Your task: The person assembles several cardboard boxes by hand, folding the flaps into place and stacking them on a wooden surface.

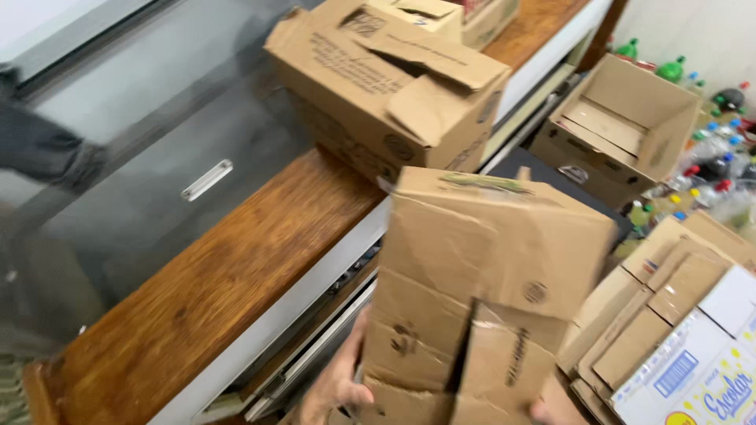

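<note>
Cardboard fills the middle of your view: you hold a worn brown box (480, 291) upright in front of you, its bottom flaps loose and a strip of clear tape running down its face. Your left hand (335, 386) presses against its lower left edge, fingers curled onto the cardboard in a closed grip on the box. Your right hand (551, 411) shows only as a sliver at the lower right corner of the box, touching it; you cannot tell how its grip sits there.

Behind the box runs a wooden surface (220, 291) with a pale metal edge. On it, further from you, lies a second cardboard box (378, 86) with torn flaps, and another box sits just behind that one. To the left of the wood is a dark glass lid with a small metal handle (206, 179).

On the floor to your right stands an open empty carton (622, 126), near a cluster of plastic bottles (713, 149). Flattened cardboard sheets (669, 307) are stacked just beside your box.
</note>
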